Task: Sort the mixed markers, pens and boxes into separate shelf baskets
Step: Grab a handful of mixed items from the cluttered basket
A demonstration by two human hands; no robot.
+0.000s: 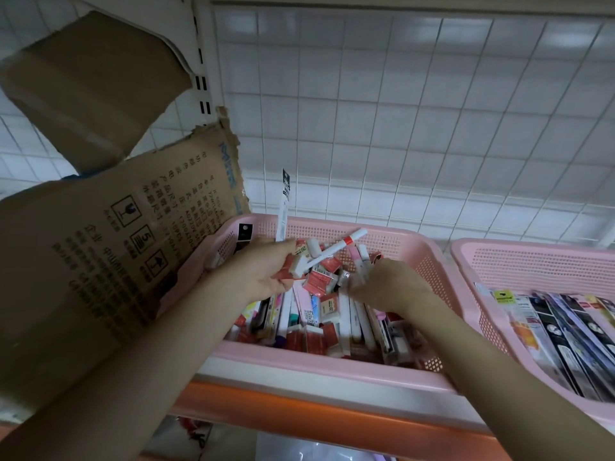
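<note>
A pink mesh basket on the shelf holds a jumble of markers, pens and small red-and-white boxes. My left hand is over the basket's left side and grips a bundle: a white marker with a red band, a small red box and a long white packaged pen that sticks up. My right hand reaches into the pile from the right, and its fingers pinch a white-and-pink marker. What lies under both hands is hidden.
A second pink basket on the right holds long flat pen packages. A torn cardboard box leans at the left. A white wire grid backs the shelf. The orange shelf edge runs below.
</note>
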